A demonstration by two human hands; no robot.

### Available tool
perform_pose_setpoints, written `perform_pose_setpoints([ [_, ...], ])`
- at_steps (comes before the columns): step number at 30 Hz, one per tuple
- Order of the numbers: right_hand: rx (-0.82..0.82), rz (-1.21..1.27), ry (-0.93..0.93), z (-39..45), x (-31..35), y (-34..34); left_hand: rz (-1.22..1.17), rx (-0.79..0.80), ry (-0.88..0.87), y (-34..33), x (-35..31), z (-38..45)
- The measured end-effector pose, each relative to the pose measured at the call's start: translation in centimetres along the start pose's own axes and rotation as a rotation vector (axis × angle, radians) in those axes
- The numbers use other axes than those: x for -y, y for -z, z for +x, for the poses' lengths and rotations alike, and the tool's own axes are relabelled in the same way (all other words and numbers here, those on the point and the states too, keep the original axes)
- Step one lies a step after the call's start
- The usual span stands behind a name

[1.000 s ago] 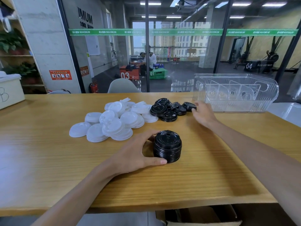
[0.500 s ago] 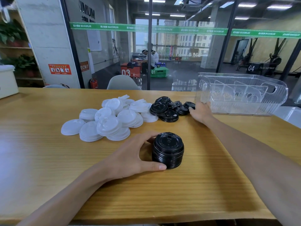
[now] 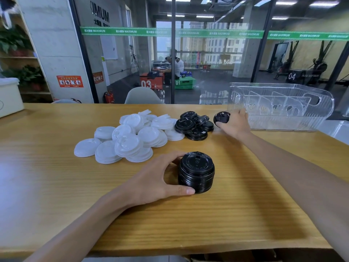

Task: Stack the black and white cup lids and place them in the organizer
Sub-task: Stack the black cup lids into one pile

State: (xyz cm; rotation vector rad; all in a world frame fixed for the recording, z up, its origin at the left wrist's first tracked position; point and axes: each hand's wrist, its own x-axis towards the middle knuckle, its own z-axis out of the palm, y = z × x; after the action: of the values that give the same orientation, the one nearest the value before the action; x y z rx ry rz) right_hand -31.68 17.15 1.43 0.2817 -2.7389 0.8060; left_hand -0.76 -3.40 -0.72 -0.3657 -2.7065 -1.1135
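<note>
Head view: on the wooden table (image 3: 56,186), the left hand (image 3: 151,181) grasps a stack of black lids (image 3: 196,172) near the front edge. The right hand (image 3: 235,123) pinches one black lid (image 3: 221,117) beside the clear organizer (image 3: 283,108) at the back right corner. Glass wall (image 3: 207,63) behind.

The table (image 3: 56,186) is showing a warm honey-yellow wood with fine straight grain lines running across it. On the table, a stack of lids (image 3: 196,172) is gleaming glossy black, and behind that stack a loose heap of lids (image 3: 194,125) is showing the same black. Left of the black heap, a spread of lids (image 3: 128,138) is lying plain white. Right of the black heap, the organizer (image 3: 279,106) is standing clear and colourless, with fine ribbed lines. Beyond the table, a green band (image 3: 207,33) with pale lettering is crossing the glass wall.
</note>
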Motion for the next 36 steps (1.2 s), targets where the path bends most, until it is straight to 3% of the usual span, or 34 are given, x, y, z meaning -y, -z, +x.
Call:
perform_pose_setpoints([
  [4,-0.158,0.007,0.103,-3.2,0.0,1.1,0.007,0.001,-0.002,0.1,-0.1,0.0],
  [18,-0.047,0.355,0.24,-18.1,4.7,6.8,-0.006,-0.008,-0.013,0.0,-0.3,-0.1],
  [25,-0.01,0.068,0.325,-23.0,6.5,7.2,0.005,0.0,-0.016,0.0,-0.5,-0.1],
  [36,0.032,-0.055,0.367,-24.0,7.5,6.4,-0.018,-0.011,0.03,0.0,-0.4,-0.2],
])
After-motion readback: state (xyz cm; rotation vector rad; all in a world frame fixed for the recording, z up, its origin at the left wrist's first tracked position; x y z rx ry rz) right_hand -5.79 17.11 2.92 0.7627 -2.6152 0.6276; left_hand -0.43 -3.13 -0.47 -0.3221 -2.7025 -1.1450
